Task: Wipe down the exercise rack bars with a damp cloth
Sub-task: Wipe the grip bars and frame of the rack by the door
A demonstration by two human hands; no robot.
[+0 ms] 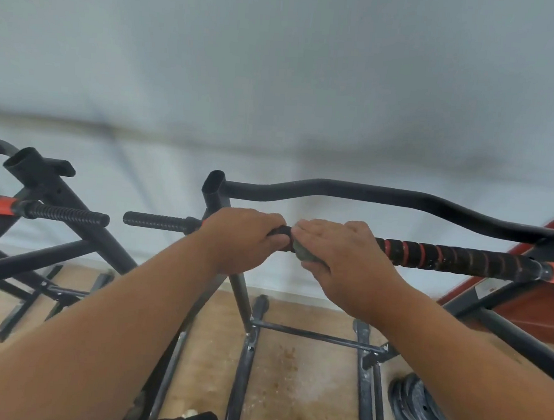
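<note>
A black padded bar with orange stripes (446, 256) runs across the middle of a black exercise rack. My left hand (244, 237) grips this bar from above, fingers curled over it. Right beside it, my right hand (338, 247) wraps a grey-green cloth (305, 254) around the same bar; only a small fold of the cloth shows under the fingers. The two hands almost touch. Behind them a curved black upper bar (368, 191) spans to the right.
A second rack frame (57, 194) with a black ribbed grip (69, 214) stands at the left. Rack feet and cross struts (312, 335) cover the wooden floor below. Dark weight plates (416, 406) lie at lower right. A white wall is behind; a red panel (551, 304) is at right.
</note>
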